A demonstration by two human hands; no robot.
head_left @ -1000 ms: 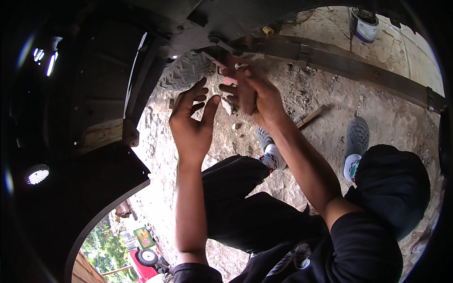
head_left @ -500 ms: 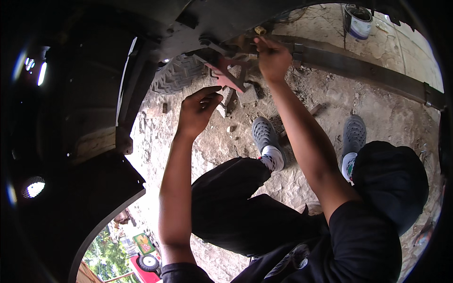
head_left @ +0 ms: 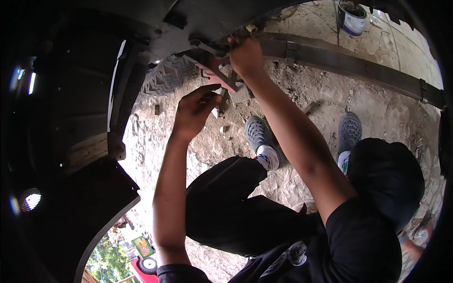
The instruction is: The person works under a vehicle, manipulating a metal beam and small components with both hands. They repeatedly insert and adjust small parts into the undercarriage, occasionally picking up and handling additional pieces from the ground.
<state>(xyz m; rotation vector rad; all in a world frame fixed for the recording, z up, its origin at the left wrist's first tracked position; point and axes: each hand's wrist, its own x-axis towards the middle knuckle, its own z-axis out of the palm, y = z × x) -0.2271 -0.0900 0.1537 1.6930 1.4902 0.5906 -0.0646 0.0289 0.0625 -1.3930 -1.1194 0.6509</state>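
Note:
My right hand (head_left: 246,57) is raised to the dark metal underside (head_left: 160,42) of a vehicle, beside a dark lever-like metal piece (head_left: 205,46). Its fingers are curled closed near that piece, and what they hold, if anything, is hidden. Lower and to the left, my left hand (head_left: 192,112) hovers with half-bent fingers, thumb and forefinger apart and nothing visible between them. Just right of its fingertips a red metal bracket (head_left: 218,78) slants downward. A brass-coloured fitting (head_left: 252,29) sits just above my right hand.
A long dark metal beam (head_left: 349,63) crosses at upper right. Behind the bracket are a treaded tyre (head_left: 167,78) and stone blocks (head_left: 241,94). A paint can (head_left: 352,19) stands at the far right. Dark panels (head_left: 61,141) close in on the left; rough ground lies below.
My right hand has moved left toward the lever-like piece, and its fingers are more tightly curled. The left hand keeps nearly the same pose. The whole view has shifted slightly.

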